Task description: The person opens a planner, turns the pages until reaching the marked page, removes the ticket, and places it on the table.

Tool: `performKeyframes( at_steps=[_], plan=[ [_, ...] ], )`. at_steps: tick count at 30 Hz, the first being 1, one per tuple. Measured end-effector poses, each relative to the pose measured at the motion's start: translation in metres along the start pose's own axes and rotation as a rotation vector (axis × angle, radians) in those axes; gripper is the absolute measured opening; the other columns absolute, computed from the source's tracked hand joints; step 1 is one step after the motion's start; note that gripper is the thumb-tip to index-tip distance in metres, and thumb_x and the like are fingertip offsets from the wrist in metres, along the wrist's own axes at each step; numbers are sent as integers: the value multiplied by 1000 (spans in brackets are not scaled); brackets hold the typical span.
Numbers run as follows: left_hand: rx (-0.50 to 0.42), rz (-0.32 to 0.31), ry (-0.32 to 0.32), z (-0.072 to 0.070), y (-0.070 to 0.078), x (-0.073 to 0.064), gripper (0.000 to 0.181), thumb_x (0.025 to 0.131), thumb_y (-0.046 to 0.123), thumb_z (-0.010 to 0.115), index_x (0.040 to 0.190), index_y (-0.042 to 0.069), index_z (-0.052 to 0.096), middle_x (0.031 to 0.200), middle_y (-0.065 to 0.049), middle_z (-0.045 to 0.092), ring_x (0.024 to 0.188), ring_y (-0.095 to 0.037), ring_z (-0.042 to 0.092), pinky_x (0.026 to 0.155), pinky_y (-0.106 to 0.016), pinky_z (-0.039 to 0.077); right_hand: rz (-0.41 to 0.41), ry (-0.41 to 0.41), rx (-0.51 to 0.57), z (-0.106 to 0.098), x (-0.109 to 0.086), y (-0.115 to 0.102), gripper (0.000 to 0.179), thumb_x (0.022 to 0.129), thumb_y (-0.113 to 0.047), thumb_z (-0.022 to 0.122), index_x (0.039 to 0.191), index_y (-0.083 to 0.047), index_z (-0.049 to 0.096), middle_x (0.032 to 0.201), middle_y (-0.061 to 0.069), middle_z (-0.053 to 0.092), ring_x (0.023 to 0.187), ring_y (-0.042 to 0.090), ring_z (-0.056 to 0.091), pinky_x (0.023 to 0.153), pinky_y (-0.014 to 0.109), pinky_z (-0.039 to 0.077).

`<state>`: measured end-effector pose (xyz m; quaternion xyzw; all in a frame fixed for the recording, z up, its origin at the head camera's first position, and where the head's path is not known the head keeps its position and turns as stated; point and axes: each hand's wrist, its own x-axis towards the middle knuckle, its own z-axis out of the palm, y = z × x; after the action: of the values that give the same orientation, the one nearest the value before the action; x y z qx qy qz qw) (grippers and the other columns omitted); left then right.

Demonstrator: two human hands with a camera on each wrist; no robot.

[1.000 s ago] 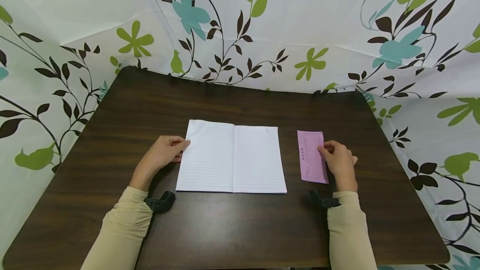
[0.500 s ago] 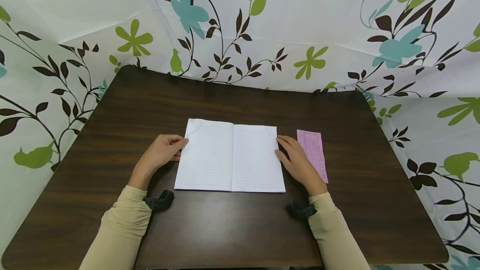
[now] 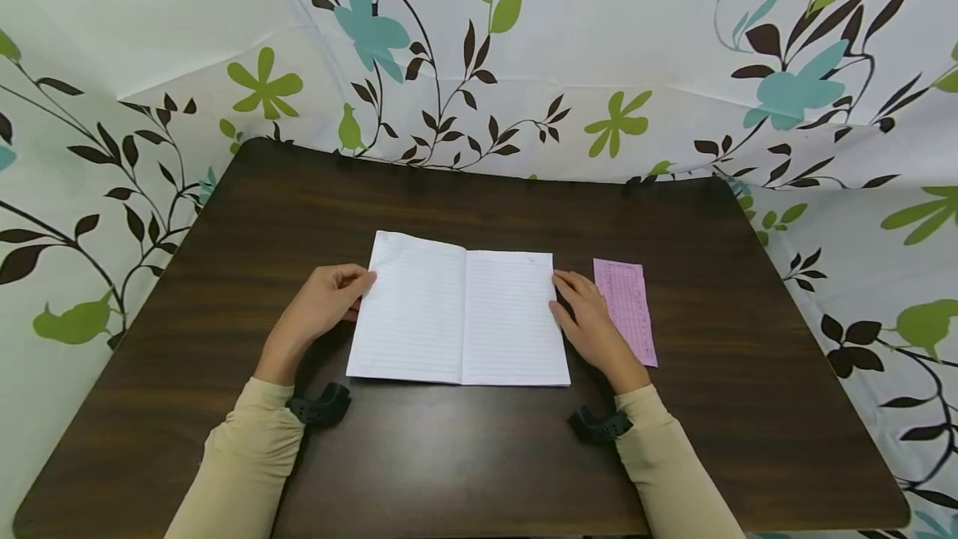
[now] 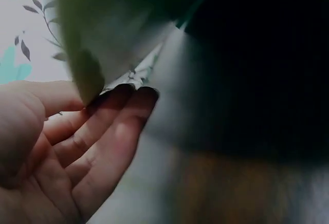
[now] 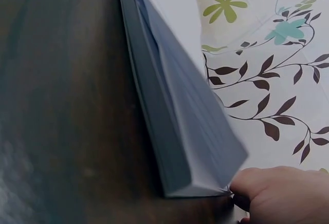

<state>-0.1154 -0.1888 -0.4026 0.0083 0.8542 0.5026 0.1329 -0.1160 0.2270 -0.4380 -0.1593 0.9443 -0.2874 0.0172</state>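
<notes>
An open ruled notebook point(image 3: 464, 314) lies on the dark wooden table, its two pages blank apart from the lines. My left hand point(image 3: 323, 299) pinches the left page's outer edge, thumb above and fingers below. That edge stands slightly raised; in the left wrist view the fingers point(image 4: 110, 147) are curled behind the blurred page. At the opposite edge my right hand point(image 3: 591, 318) holds the notebook's right side. The right wrist view has the thumb point(image 5: 247, 180) at the notebook's corner, with the other fingers mostly hidden. Partly behind the right hand lies a pink printed slip point(image 3: 627, 306).
The brown tabletop point(image 3: 449, 464) extends around the notebook on all sides. A white curtain point(image 3: 569, 40) with leaf, flower and bird prints hangs behind and beside the table. Black straps with camera mounts point(image 3: 322, 406) sit on both wrists.
My right hand has let go of the pink slip and moved left to the notebook's right edge. The left page's outer side has risen slightly in my left hand.
</notes>
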Motion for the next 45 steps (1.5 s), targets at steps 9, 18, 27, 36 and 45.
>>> performKeyframes(
  at_steps=[9,18,27,36,45],
  plan=[
    [134,218,79,6,70,1,32,108,32,54,105,8,73,78,-9,64,69,-28,68,60,-31,53,26,9,-8,5,2,-8,53,109,-21,53,156,3,43,163,19,39,155,41,26,121,65,25],
    [199,280,-88,58,132,35,25,101,24,53,86,8,66,76,-7,69,66,-25,74,56,-30,52,14,7,-19,16,13,-15,53,109,-22,55,155,3,44,162,19,41,155,42,28,123,65,26],
    [596,265,-102,120,153,63,39,96,22,51,60,19,37,50,5,39,45,-10,39,46,-24,26,32,333,139,12,24,-21,31,107,-12,56,133,0,67,134,18,66,129,36,60,111,54,47],
    [873,186,-94,171,138,81,41,101,33,58,64,17,52,57,4,43,50,-12,41,44,-28,36,-22,540,237,13,27,-23,21,103,-2,57,113,-1,75,111,16,73,106,32,68,97,47,54],
    [963,193,-51,198,120,82,37,100,37,63,73,14,72,70,2,65,59,-14,58,53,-30,54,-34,492,213,16,26,-20,19,100,-1,60,110,-3,76,107,14,74,100,30,69,91,48,57]
  ],
)
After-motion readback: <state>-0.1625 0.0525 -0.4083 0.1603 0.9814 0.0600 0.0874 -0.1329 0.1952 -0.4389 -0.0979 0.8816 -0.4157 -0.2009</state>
